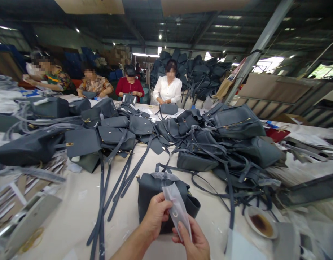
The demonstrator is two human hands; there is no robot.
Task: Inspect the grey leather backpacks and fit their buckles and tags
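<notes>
A narrow, see-through plastic sleeve (pixel 175 202) is stretched between my two hands, a small pale ring-like shape showing on it. My left hand (pixel 157 213) pinches its left edge near the upper part. Lower down, my right hand (pixel 192 236) grips the bottom end, thumb on top. Directly behind the sleeve stands a dark blue-grey bag (pixel 148 191) on the table, partly covered by my hands. Clear plastic film also wraps the handle at its top.
Dark bags with long straps (pixel 114 177) are heaped across the table (pixel 82 216). A dish of brown liquid (pixel 261 222) sits at right, a grey machine part (pixel 33 220) at left. Several co-workers sit opposite, one in a white shirt (pixel 168 89). A slanted metal post (pixel 258 47) rises behind.
</notes>
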